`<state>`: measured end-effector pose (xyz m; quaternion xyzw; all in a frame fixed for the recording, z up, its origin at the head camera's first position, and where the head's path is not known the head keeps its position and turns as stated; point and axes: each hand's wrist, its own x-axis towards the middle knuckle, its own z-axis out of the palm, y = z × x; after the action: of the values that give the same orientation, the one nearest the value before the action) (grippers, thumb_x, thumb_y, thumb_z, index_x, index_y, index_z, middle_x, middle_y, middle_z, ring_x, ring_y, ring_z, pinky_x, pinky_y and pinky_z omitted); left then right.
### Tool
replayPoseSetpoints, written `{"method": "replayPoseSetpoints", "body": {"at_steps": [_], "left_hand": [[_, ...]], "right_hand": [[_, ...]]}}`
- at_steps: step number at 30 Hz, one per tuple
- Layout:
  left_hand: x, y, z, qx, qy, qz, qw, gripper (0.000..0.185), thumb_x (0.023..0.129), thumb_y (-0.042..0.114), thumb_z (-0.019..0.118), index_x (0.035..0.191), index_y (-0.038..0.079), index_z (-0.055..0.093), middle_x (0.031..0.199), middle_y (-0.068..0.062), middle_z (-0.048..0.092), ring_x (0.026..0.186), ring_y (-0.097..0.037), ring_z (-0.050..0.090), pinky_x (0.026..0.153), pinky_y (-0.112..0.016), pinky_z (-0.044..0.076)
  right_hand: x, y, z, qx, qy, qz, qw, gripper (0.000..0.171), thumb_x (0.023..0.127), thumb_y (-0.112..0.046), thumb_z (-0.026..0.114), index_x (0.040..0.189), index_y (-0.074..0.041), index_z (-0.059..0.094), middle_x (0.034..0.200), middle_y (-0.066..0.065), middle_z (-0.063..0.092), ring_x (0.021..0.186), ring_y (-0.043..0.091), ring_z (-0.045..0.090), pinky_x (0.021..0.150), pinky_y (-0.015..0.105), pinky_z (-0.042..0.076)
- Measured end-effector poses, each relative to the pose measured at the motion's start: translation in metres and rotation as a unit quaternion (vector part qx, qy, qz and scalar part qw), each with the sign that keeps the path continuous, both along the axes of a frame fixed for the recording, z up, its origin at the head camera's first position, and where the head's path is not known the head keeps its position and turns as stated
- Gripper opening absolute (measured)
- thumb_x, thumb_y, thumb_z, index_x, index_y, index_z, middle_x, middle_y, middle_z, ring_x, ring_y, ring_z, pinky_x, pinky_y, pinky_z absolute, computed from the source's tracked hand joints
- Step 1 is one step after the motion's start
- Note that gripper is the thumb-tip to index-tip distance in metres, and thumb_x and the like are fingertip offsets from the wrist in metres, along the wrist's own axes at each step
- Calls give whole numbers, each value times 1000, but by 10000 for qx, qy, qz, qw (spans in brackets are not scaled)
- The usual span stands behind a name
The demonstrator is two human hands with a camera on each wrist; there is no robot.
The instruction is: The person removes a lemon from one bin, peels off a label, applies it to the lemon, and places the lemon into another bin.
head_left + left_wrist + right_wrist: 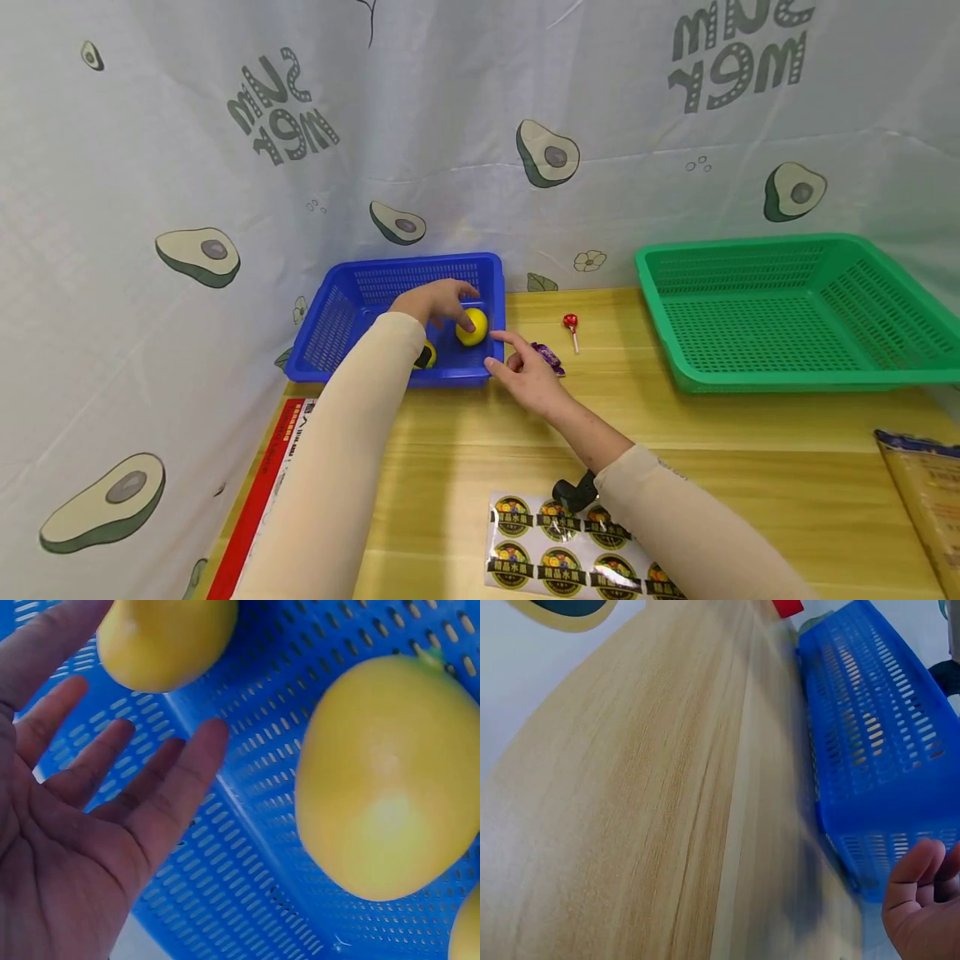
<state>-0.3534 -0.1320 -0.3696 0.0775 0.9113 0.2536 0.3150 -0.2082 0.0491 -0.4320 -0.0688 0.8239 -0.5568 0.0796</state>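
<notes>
- Head view: the left hand hangs over the blue basket at the desk's back left corner, fingers loosely spread above a yellow lemon near the basket's right wall, gripping nothing. The right hand rests just outside that wall, fingers relaxed, forefinger pointing at the lemon. A lollipop lies nearby.
- Left wrist view: the palm is open, fingers straight, above the basket floor between two lemons.
- Right wrist view: fingertips show beside the basket's outer wall; they hold nothing.
</notes>
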Motion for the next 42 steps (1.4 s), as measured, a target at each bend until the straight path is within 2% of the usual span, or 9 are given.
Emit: {"method": "replayPoseSetpoints", "body": {"at_steps": [7,12,16,20,28,31,34,38,42], "left_hand": [[-2,4,-9,239,-325,-97,9991,69,90,12,79,152,19,49,162,-11,39,143,-33,47,111,-51,48],[-1,3,-12,299,-258,-143,9991,64,90,10,78,149,16,54,156,-9,47,138,-31,51,111,-49,48],[2,-3,-9,212,-122,-250,9994,63,91,12,78,149,17,54,154,-9,48,135,-30,53,109,-47,50],[4,-6,6,148,94,-428,9989,61,92,14,77,149,18,54,155,-9,47,131,-29,55,105,-44,53],[15,-7,50,108,717,-734,9947,63,91,17,77,148,16,52,149,-13,48,117,-29,61,100,-40,56],[26,-10,62,131,1091,-842,9904,62,89,17,78,146,17,53,146,-11,49,114,-29,61,101,-41,55],[44,-12,69,119,1523,-906,9841,60,87,17,80,143,18,56,144,-8,53,114,-27,59,103,-43,53],[78,-14,72,36,2057,-815,9752,59,86,20,81,140,19,59,141,-9,54,111,-28,58,99,-45,53],[117,-17,67,287,2489,-599,9663,57,84,22,82,137,18,61,138,-11,52,107,-28,59,92,-44,56]], "right_hand": [[1,2,-4,-104,-94,67,9999,53,102,-30,63,152,-21,46,83,4,48,68,19,46,58,28,38],[0,2,-5,-88,-116,64,9999,53,102,-31,63,152,-24,45,82,4,48,67,18,46,57,28,37],[1,1,-4,-94,-191,74,9997,53,102,-33,63,151,-27,46,83,4,48,68,19,46,59,27,36],[1,1,-3,-109,-224,65,9997,53,102,-34,64,151,-27,46,83,3,48,67,18,45,58,27,36],[-2,7,2,-196,-386,141,9990,56,100,-35,67,151,-26,47,84,3,48,64,17,46,56,26,37],[-4,10,4,-357,-389,136,9985,57,99,-34,68,152,-25,47,84,3,47,64,17,47,56,26,38],[0,14,9,-512,-329,153,9980,58,100,-33,67,153,-24,45,84,3,47,67,18,48,58,26,39],[13,23,15,-538,-175,459,9973,58,101,-29,66,153,-19,45,83,3,47,69,20,48,60,26,40],[33,36,18,-466,-80,977,9941,58,100,-24,66,153,-13,44,82,3,50,70,18,49,61,26,44]]}}
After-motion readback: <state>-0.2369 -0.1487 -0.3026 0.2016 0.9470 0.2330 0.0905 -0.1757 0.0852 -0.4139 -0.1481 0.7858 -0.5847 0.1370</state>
